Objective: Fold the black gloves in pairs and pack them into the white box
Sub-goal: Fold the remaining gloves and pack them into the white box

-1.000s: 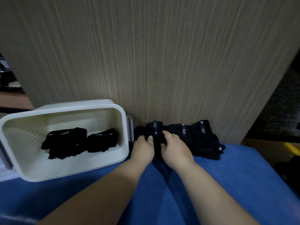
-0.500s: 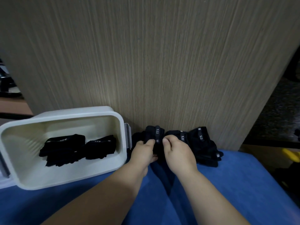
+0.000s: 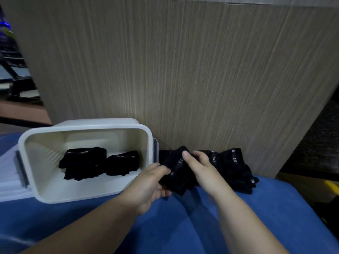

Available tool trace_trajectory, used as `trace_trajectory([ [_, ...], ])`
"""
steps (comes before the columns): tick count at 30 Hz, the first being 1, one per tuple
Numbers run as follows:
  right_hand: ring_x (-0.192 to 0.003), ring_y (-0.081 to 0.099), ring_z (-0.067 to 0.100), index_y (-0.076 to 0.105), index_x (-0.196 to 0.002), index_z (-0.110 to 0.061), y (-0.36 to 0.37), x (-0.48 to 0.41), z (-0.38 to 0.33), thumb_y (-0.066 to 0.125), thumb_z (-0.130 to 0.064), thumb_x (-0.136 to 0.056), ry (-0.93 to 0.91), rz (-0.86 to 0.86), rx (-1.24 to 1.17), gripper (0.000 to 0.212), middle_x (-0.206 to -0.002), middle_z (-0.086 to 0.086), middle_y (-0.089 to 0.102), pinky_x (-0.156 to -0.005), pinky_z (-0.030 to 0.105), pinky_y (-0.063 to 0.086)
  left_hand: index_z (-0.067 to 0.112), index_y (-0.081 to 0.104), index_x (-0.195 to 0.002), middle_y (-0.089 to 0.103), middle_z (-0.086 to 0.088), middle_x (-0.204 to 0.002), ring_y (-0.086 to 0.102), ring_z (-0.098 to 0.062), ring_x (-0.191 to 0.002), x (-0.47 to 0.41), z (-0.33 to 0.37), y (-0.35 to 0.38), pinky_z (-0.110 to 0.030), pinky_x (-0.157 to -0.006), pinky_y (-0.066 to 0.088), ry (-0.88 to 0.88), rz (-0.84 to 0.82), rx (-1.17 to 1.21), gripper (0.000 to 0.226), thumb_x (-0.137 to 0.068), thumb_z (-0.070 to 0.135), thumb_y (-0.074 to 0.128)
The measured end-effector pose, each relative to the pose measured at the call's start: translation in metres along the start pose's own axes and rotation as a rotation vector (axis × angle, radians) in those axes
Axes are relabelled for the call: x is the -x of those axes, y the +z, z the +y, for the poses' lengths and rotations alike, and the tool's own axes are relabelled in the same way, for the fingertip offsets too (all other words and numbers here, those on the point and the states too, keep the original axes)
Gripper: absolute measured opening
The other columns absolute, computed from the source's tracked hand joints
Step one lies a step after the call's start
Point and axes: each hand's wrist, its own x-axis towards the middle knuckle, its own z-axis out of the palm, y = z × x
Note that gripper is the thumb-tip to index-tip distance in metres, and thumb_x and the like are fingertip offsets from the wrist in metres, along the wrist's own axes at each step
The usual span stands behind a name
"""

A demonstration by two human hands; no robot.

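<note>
A folded black glove bundle (image 3: 177, 173) is held between both hands just right of the white box (image 3: 55, 196). My left hand (image 3: 152, 182) grips its lower left side and my right hand (image 3: 200, 167) pinches its upper right, thumb on top. The bundle is tilted and lifted off the blue cloth. Two folded black glove bundles, a larger one (image 3: 82, 162) and a smaller one (image 3: 122, 163), lie inside the box. More black gloves (image 3: 234, 167) lie in a pile to the right, against the wooden panel.
A tall wooden panel (image 3: 183, 70) stands right behind the box and gloves. Blue cloth (image 3: 183, 226) covers the surface in front. The box's grey latch (image 3: 155, 149) faces the gloves. A white lid (image 3: 9, 182) lies under the box at the left.
Both hands have lifted the folded glove bundle off the cloth and tilted it toward the box. The view has shifted so the box sits further right.
</note>
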Motion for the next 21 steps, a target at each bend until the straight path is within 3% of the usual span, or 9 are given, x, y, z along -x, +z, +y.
trace_trajectory([
  [2,-0.109,0.061,0.015,0.048,-0.130,-0.028,0.005,0.005,-0.003,0.067,-0.066,-0.071,0.089,-0.114,-0.176,0.074,-0.119,-0.003,0.064,-0.096,0.039,0.050,0.012,0.057,-0.091,0.064,-0.004,-0.072,0.061,-0.019,-0.064,0.004,0.004,-0.008,-0.028,-0.053,0.046,0.002,-0.005,0.007,0.009,-0.093,0.009,0.049],
  [4,-0.101,0.067,0.017,0.054,-0.123,-0.023,0.011,0.011,-0.008,0.067,-0.046,-0.083,0.123,-0.212,-0.289,0.049,-0.110,0.002,0.070,-0.083,0.037,0.057,0.013,0.057,-0.090,0.063,-0.002,-0.069,0.061,-0.020,-0.067,0.007,0.006,-0.017,-0.029,-0.055,0.047,0.004,0.011,0.030,0.011,-0.092,0.008,0.047],
  [7,-0.098,0.068,0.019,0.060,-0.119,-0.012,0.023,0.017,-0.009,0.064,-0.032,-0.088,0.142,-0.280,-0.353,0.037,-0.107,0.008,0.072,-0.069,0.032,0.056,0.013,0.056,-0.089,0.062,-0.002,-0.072,0.061,-0.021,-0.075,0.014,0.004,-0.032,-0.031,-0.062,0.047,0.013,0.033,0.008,0.009,-0.091,0.009,0.049],
  [11,-0.094,0.070,0.021,0.065,-0.113,-0.003,0.045,0.025,-0.009,0.063,-0.027,-0.088,0.141,-0.288,-0.438,0.035,-0.104,0.013,0.073,-0.066,0.029,0.054,0.011,0.056,-0.092,0.062,-0.006,-0.080,0.062,-0.021,-0.080,0.020,0.006,-0.052,-0.032,-0.065,0.050,0.039,0.076,-0.026,0.005,-0.090,0.009,0.052],
  [16,-0.102,0.068,0.027,0.062,-0.119,-0.005,0.082,0.033,-0.006,0.069,-0.033,-0.078,0.170,-0.267,-0.583,0.051,-0.108,0.014,0.071,-0.080,0.038,0.056,0.010,0.060,-0.095,0.065,-0.007,-0.082,0.064,-0.022,-0.079,0.022,0.016,-0.079,-0.035,-0.071,0.049,0.086,0.162,-0.080,0.007,-0.088,0.011,0.056],
  [21,-0.068,0.068,0.019,0.060,-0.113,-0.014,0.116,0.034,-0.012,0.067,-0.033,-0.085,0.202,-0.228,-0.577,0.035,-0.086,0.006,0.073,-0.056,0.029,0.052,0.010,0.057,-0.102,0.063,-0.006,-0.083,0.063,-0.018,-0.072,0.023,0.026,-0.102,-0.026,-0.054,0.048,0.121,0.256,-0.147,0.016,-0.087,0.016,0.059],
])
